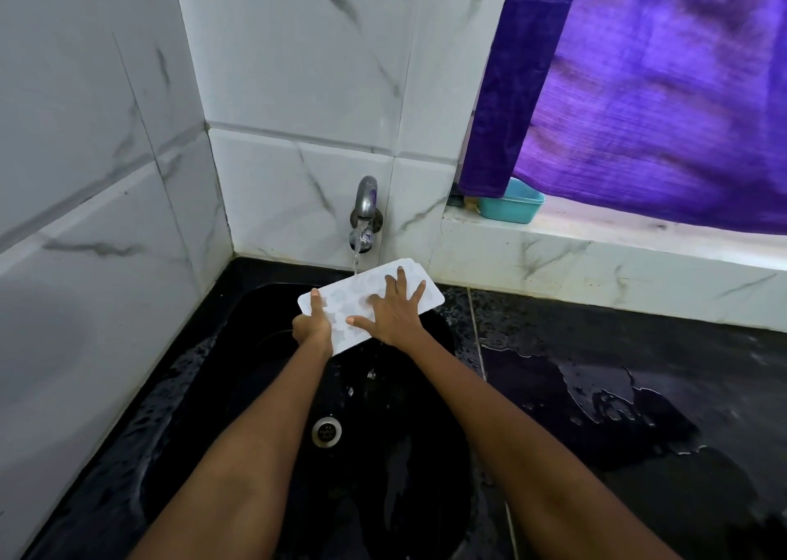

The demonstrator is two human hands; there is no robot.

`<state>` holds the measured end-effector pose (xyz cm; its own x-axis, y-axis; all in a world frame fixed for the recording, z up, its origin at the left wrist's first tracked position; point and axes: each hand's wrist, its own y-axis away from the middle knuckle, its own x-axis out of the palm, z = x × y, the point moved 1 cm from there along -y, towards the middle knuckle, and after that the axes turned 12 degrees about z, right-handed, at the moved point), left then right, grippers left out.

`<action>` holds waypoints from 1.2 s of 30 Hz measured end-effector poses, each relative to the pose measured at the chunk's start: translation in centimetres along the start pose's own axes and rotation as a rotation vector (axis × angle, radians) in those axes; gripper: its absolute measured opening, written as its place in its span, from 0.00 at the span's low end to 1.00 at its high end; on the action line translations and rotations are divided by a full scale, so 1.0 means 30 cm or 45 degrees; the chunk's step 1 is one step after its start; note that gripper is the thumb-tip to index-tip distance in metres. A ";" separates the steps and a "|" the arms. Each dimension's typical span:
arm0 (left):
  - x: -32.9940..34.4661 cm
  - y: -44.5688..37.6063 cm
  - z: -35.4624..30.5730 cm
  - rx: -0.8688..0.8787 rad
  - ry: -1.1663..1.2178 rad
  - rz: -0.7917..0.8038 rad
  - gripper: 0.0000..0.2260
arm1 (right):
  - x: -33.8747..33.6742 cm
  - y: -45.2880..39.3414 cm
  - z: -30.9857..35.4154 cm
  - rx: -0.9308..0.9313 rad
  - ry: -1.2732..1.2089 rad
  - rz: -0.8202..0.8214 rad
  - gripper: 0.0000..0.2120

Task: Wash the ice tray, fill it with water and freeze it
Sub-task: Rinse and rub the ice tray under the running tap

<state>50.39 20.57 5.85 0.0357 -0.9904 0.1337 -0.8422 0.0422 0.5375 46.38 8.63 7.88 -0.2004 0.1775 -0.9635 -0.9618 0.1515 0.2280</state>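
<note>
Ice tray (419,280), one only, is a flat white rectangle with rounded corners and shallow moulded cells, held over the far edge of the single black sink (264,393), tilted under the tap. One metal tap (365,212) juts from the marble-patterned white wall tiles (298,91) and pours a thin stream of water (356,259) onto the tray's far long edge. Two bare hands are on it: the left hand (310,325) clenches the tray's near left corner, thumb on top and fingers wrapped beneath, while the right hand (394,310) lies flat with fingers spread across the cells, pressing rather than gripping. How much water the cells hold is hard to tell. One round steel drain (326,431) sits in the sink's basin, which is wet and beaded. The dark stone counter (639,346) to the right carries one broad puddle (617,406). On the pale ledge (596,240) at the counter's back edge stands one teal plastic tub (513,206), contents hidden, partly under one purple curtain (660,91).
</note>
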 end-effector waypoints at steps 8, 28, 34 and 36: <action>0.057 -0.008 -0.007 -0.033 0.047 0.069 0.30 | -0.003 0.007 0.042 -0.046 0.093 0.014 0.25; 0.045 -0.057 -0.013 -0.022 0.020 0.104 0.31 | 0.009 -0.023 0.003 -0.152 0.127 0.082 0.28; 0.053 -0.047 0.001 -0.020 -0.006 0.117 0.31 | 0.003 -0.023 0.023 -0.115 0.262 0.007 0.28; 0.049 -0.042 -0.008 -0.024 0.017 0.111 0.31 | 0.013 -0.017 0.014 -0.170 0.199 0.050 0.29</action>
<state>51.64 19.09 5.56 -0.0302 -0.9810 0.1918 -0.8324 0.1309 0.5386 46.88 9.03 7.45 -0.2548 0.0262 -0.9667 -0.9668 0.0153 0.2552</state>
